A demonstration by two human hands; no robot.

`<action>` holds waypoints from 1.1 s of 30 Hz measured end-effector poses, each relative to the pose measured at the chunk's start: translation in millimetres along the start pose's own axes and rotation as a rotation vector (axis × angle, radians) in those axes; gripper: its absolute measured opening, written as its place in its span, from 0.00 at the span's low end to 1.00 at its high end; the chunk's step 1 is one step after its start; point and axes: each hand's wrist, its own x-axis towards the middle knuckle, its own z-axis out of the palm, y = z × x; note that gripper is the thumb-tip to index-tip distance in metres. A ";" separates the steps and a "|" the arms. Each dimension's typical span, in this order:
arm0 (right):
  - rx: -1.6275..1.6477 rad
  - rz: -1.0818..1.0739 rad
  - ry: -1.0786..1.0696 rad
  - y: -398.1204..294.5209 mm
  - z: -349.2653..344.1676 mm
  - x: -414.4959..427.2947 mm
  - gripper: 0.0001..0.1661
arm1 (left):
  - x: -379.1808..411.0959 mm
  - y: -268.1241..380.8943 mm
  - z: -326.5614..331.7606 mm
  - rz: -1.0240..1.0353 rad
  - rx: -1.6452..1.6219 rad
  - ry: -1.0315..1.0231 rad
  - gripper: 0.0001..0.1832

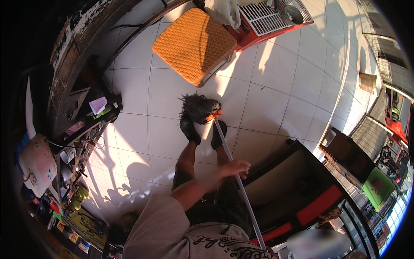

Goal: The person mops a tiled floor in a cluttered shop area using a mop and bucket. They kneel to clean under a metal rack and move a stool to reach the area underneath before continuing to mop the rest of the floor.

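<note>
A string mop with a dark grey head [199,108] and an orange clamp lies on the floor, just beyond the feet in dark clogs. Its pale metal handle [246,200] slants down to the bottom edge. Across the handle's middle, my left hand [236,168] is curled around it, slightly blurred. What appears to be a small part of my right hand [272,253] shows beside the handle's upper end at the bottom edge; its fingers are mostly hidden.
An orange woven-pattern stool [195,45] stands beyond the mop, beside a red table [268,36] bearing a white rack. A dark cabinet with red panels [318,205] stands close on the right. Cluttered shelves [79,142] line the left. White floor tiles [268,87] extend to the right.
</note>
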 end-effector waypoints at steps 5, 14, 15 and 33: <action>-0.082 0.008 0.066 -0.7 13.0 36.6 0.18 | -39.0 177.1 -280.9 0.633 -0.636 1.434 0.42; -0.155 0.083 0.096 14.0 53.0 44.3 0.16 | -87.4 250.2 -322.2 1.181 -0.541 0.818 0.37; -0.152 0.086 0.104 14.9 59.0 42.9 0.16 | -108.0 236.6 -315.5 1.175 -0.516 0.726 0.34; -0.118 -0.850 0.312 -569.4 21.2 339.2 0.31 | -305.6 -38.6 -209.9 1.063 -0.635 1.466 0.41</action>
